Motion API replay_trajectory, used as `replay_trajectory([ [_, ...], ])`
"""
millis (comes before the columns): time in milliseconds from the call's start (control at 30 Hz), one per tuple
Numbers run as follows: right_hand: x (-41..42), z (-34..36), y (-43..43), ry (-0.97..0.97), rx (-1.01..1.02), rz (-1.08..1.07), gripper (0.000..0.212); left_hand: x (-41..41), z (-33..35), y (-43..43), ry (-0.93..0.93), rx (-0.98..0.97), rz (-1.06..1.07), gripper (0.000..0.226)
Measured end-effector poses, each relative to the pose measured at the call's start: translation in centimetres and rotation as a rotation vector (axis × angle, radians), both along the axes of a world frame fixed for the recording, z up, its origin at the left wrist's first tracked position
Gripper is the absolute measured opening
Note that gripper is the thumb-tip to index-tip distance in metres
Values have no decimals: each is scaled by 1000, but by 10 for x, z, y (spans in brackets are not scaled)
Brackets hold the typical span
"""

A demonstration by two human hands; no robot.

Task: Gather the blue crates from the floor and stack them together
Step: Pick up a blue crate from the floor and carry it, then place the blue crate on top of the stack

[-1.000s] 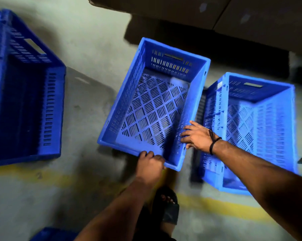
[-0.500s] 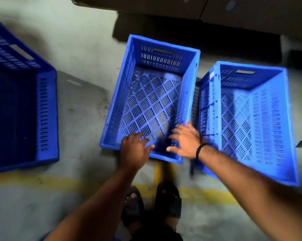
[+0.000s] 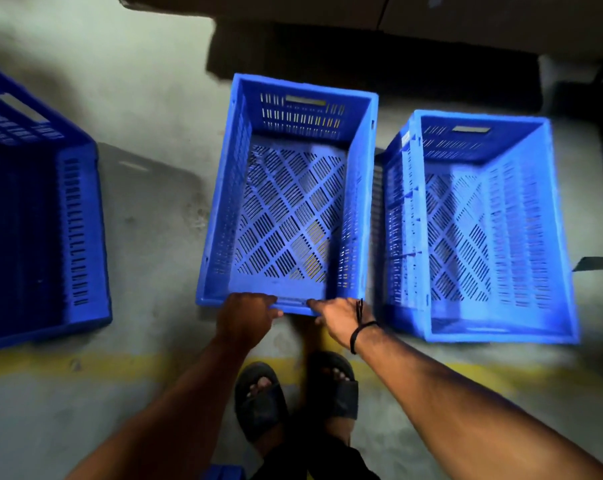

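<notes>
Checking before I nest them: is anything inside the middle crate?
Nothing shows inside the middle crate: only its bare slotted floor. Both hands, left hand and right hand, grip its near rim, whose wall hides the near inner edge.

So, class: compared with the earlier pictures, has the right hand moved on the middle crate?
Yes. The right hand has slid off the middle crate's right wall to its near rim, beside the left hand.
</notes>
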State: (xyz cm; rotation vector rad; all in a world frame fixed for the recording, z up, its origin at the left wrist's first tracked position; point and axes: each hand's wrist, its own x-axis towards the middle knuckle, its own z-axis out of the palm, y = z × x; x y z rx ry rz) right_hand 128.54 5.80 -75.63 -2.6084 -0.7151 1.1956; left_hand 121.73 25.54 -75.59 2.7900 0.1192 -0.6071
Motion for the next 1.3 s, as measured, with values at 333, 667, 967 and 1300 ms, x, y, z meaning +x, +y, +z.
replay_trajectory([
  [333,36,99,-36,-116,178,-443,46,73,90,-55,-42,-201,7,52],
  [667,59,182,-145,-345,110,-1104,44,192,205,-179,-155,-248,-279,53],
  [967,69,105,-212,-206,-18,-1559,55,288,138,-256,-93,-89,-510,59],
  [1300,71,-12,-250,-283,-301,-1821,52,394,14,-305,-133,86,-635,63],
])
